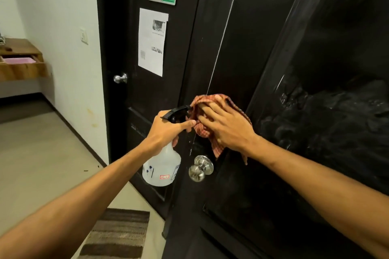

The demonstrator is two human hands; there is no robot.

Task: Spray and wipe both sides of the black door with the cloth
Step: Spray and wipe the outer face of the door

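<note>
Our right hand [226, 127] presses the cloth [203, 130] flat w/ spread fingers on the black door [263, 52], just above its knob [201, 168]; left hand [168, 130] grips the spray bottle [162, 166]. We're mid-wipe on this side; next, probably wider strokes over the wet panel.

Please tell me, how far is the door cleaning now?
Done, it seems: the door panel shines wet on the right, so this side is sprayed. In hand: the right hand presses the cloth flat on the door above the knob; the left hand grips the spray bottle. Left: the rest of this side; the other side is not visible.
</note>
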